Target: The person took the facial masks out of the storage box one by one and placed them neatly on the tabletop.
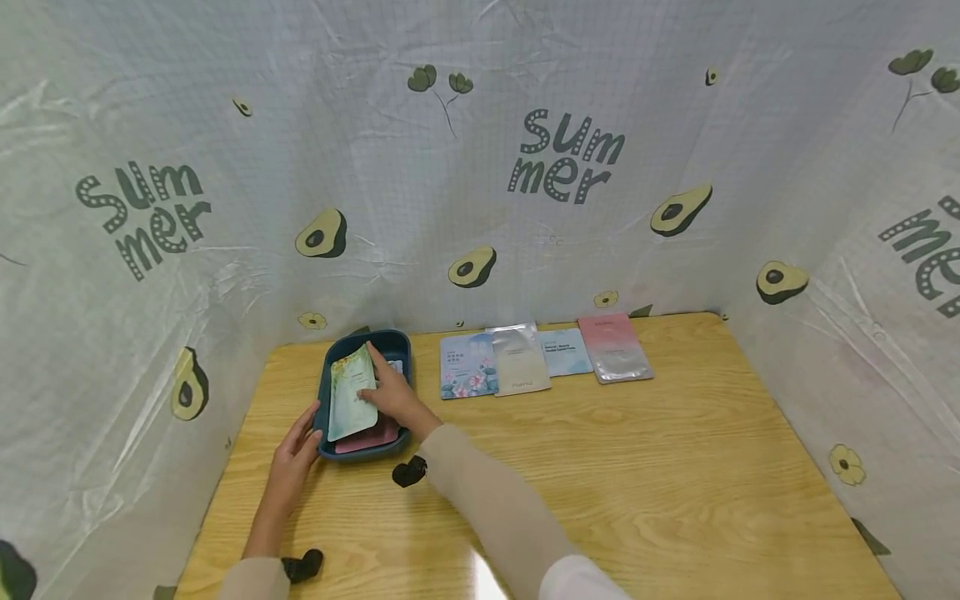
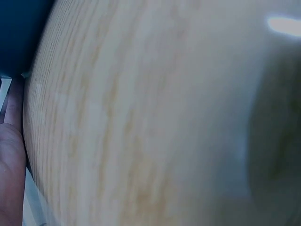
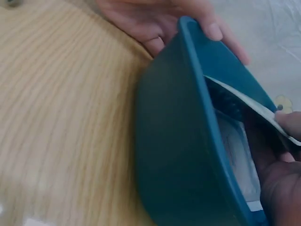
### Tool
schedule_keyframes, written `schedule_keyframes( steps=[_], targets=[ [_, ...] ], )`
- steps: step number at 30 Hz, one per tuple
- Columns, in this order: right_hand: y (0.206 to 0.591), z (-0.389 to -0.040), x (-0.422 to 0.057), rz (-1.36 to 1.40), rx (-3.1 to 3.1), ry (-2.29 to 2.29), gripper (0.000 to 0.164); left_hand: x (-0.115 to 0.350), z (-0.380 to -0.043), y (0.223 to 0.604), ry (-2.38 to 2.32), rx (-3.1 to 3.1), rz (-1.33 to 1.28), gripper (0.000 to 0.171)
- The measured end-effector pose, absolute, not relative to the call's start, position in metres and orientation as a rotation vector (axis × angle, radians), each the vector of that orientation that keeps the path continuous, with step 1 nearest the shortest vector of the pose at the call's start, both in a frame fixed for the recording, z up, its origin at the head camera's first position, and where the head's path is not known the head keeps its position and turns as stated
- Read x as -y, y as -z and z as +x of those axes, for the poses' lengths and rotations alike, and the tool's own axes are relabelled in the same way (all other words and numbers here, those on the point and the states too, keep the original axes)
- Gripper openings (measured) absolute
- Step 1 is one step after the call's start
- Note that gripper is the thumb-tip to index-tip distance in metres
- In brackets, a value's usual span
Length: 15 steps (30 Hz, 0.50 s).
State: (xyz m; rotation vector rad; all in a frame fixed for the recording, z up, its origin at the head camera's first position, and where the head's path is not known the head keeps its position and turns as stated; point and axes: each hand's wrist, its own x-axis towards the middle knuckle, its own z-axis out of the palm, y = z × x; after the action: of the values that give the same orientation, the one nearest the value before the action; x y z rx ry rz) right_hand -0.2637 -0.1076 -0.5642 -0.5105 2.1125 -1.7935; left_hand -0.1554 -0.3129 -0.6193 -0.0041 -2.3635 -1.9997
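A dark blue plastic bin [image 1: 324,408] stands at the back left of the table. My left hand [image 1: 294,448] holds its near left side, the thumb over the rim; the right wrist view shows this hand [image 3: 155,21] on the bin's wall [image 3: 174,127]. Inside the bin, my right hand [image 1: 393,398] pinches a pale green face mask packet [image 1: 351,396], thumb on top and other fingers underneath. That packet lies tilted above a dark pink packet [image 1: 367,437]. A pale packet [image 3: 237,150] shows below it in the right wrist view.
Right of the bin, a row of packets lies along the table's back: a blue floral one [image 1: 468,367], a silver and cream one [image 1: 521,358], a light blue one [image 1: 566,352] and a pink one [image 1: 615,348]. Behind the wooden table [image 1: 637,475] hangs a printed sheet [image 1: 405,167].
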Motion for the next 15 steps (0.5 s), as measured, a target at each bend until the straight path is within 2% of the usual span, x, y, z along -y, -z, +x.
schedule_keyframes(
  steps=[15],
  targets=[
    [0.5646,-0.2616,0.1104,-0.391,-2.439,1.780,0.082,0.3110,-0.1550,0.6163,2.016,2.375,0.061,0.057]
  ],
)
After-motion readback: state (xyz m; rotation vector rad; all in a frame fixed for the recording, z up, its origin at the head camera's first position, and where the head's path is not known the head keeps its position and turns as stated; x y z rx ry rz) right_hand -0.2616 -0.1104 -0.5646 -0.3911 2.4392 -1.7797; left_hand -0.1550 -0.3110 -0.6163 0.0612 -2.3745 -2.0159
